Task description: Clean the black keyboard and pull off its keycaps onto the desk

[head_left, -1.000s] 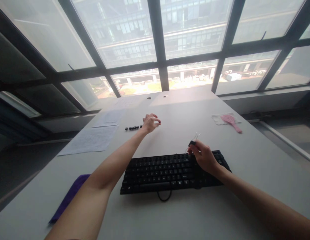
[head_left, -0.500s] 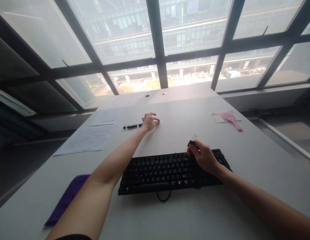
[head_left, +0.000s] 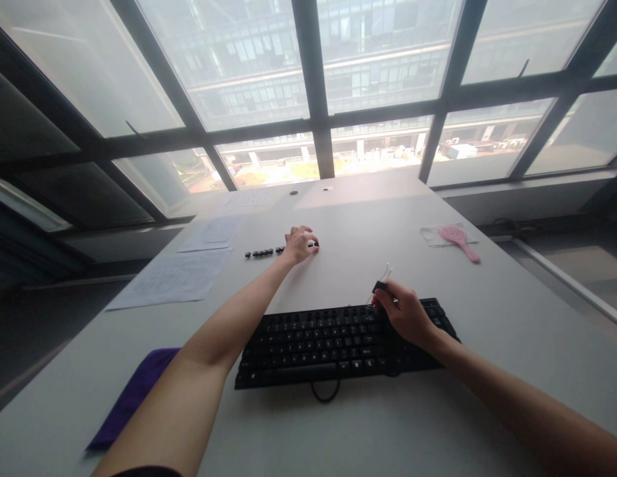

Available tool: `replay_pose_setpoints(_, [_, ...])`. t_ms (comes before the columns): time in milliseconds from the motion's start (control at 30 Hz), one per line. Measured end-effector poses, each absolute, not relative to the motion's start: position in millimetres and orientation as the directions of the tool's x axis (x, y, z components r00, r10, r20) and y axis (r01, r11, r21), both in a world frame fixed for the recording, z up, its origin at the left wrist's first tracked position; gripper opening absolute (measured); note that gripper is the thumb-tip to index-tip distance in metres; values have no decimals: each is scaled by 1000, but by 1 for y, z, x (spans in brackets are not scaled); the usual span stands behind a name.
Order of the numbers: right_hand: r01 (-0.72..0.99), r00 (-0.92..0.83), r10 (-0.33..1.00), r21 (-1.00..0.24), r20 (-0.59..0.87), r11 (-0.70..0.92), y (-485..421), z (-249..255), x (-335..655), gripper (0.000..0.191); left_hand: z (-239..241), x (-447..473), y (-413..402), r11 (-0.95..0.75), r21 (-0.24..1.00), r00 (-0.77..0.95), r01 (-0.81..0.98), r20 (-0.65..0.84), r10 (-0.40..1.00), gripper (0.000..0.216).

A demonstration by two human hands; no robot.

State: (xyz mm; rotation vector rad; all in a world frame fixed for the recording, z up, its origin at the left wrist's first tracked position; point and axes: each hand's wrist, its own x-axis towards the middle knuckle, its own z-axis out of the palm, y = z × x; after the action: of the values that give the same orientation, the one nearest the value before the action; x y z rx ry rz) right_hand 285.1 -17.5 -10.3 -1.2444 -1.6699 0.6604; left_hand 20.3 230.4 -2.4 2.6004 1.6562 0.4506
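A row of small black keycaps [head_left: 263, 252] lies on the desk, partly hidden by my left hand [head_left: 300, 245]. The fingers of that hand curl down, with thumb and fingertip at a black keycap [head_left: 315, 245] at the row's right end. My right hand [head_left: 401, 309] pinches a black binder clip [head_left: 380, 286] with silver wire handles, held just above the far edge of the keyboard. The black keyboard [head_left: 308, 344] lies in front of me, its right part covered by my right hand and wrist. A loop of black cable [head_left: 327, 399] sticks out at its near edge.
Paper sheets [head_left: 171, 278] lie on the white desk [head_left: 527, 371] at the left, and a purple pouch [head_left: 134, 391] rests under my left forearm. A pink hairbrush [head_left: 457, 240] sits on a clear wrapper at the right. Windows [head_left: 382, 59] rise behind the desk.
Both hands stay almost in place. A little more of the keycap shows at my left fingertips. The binder clip stays in my right hand.
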Motion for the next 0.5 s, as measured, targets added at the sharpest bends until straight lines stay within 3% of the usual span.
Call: replay_pose_setpoints(500, [427,-73,936,-837,344,341,-18,-9,285,25,-2,17,241,-397,184,373,899,153,915,19])
